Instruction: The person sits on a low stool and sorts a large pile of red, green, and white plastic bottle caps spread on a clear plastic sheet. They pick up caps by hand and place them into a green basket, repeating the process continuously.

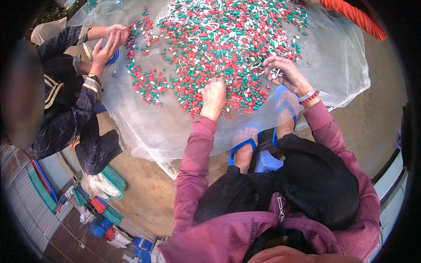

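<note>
Left hand down in the pieces, right hand curled round hooks

Small red, green and white pieces spread thickly from the top edge of the frame to its centre, on a clear sheet. More white hooks lie scattered among them, thickest at the upper centre and to the right of it.

The left hand, at the centre of the frame, is back upward at the near part of the pile. Its fingers point down into the pieces and the tips are hidden, so I cannot tell whether it grips anything. The right hand, right of centre, is over the pile's right edge, its bent fingers grasping a few white hooks. A red bead bracelet circles that wrist.

Both sleeves are maroon. Below the hands, at the lower centre, are the person's dark trousers and two feet in blue sandals; one foot shows partly through the sheet.

At the left of the frame sits a co-worker in dark clothes, both hands raised close together beside the pile's left edge; what they hold is unclear. An orange sleeve reaches in at the upper right. At the lower left, a green basket stands on the brown floor.
</note>
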The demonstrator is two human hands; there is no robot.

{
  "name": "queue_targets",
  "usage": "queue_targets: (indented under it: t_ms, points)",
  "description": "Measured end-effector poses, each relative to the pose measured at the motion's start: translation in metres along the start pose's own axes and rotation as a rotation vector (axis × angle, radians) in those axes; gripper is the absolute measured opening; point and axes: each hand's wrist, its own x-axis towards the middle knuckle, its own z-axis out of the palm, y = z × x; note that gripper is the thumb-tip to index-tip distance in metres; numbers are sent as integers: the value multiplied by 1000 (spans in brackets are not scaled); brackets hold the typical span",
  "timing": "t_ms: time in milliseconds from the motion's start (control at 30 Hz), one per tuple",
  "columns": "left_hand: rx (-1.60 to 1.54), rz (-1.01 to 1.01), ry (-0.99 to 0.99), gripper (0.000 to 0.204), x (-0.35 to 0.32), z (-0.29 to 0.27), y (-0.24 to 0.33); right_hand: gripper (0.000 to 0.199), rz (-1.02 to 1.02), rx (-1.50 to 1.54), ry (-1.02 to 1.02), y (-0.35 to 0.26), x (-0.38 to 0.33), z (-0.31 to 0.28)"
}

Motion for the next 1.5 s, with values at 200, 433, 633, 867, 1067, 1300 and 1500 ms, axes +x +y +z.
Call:
queue_targets:
  t_ms: [200, 433, 633, 867, 1067, 1300, 1500]
  points:
    - [-492, -86, 123, 17, -11, -31, -30, 22, -312, -1144, 187, 42, 32, -8]
    - [-270, -12, 142, 24, -4, -16, -27, 19, -316, -1349, 137, 47, 40, 6]
    - [-75, -40, -48, 27, -2, 2, -19, 31, -47, -662, -29, 18, 21, 29]
    - [-1462, -110, -296, 11, -21, -53, -35, 15, 86, -90, -163, 14, 17, 37]
    - [-2159, 202, -460, 28, -17, -61, -26, 29, 80, 0, -219, 15, 12, 43]
    - [-1218, -200, -337, 23, -6, -46, -27, 14, 150, -140, -3, 22, 14, 34]
    - [-178, 187, 59, 19, -1, 4, -18, 16, 192, -129, -42, 27, 14, 33]
